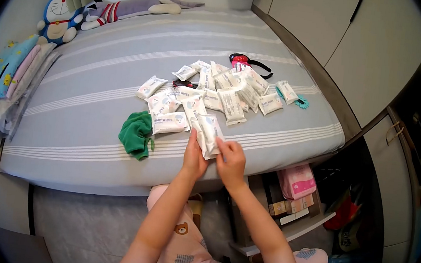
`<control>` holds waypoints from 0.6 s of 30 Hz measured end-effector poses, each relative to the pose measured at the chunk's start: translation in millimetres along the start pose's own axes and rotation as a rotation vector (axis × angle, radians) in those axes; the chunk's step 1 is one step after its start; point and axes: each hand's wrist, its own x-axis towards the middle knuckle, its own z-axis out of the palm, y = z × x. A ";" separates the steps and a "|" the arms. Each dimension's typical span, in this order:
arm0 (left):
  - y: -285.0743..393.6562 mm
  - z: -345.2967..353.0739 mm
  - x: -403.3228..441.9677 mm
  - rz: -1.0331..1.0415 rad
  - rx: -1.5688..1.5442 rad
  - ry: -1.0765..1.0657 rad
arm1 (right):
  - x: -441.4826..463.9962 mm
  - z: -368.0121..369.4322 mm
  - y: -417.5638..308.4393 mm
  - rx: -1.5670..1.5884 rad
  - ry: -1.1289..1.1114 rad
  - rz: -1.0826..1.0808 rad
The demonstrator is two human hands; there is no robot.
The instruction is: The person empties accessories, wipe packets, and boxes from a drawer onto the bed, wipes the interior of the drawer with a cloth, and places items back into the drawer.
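Between my two hands, near the front edge of the bed, are white packs of baby wipes (211, 133), apparently two overlapping. My left hand (196, 156) grips them from the left and below. At their right edge my right hand (231, 163) is closed, fingers pressed against the pack. Just beyond lies a loose heap of several similar baby wipes packs (231, 105), some with "BABY WIPES" print showing. A green cloth item (136, 133) lies left of the heap. Behind and beside the packs are a black headband with a red piece (241, 60) and a teal item (302, 102).
The bed (98, 81) has a grey striped cover. Below its right front, an open drawer (283, 224) holds a pink package (296, 181) and small boxes. Plush toys (58, 18) sit at the far left, near folded bagged textiles (14, 70). Cabinets (383, 52) line the right.
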 end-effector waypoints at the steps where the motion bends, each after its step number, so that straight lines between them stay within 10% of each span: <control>1: 0.0 0.2 -1.3 -0.010 0.000 0.015 | -4.2 0.2 -5.4 -0.009 -0.027 -0.041; 18: 22.4 -14.7 -0.9 0.500 0.256 0.313 | 59.5 85.6 43.1 0.038 -0.249 0.309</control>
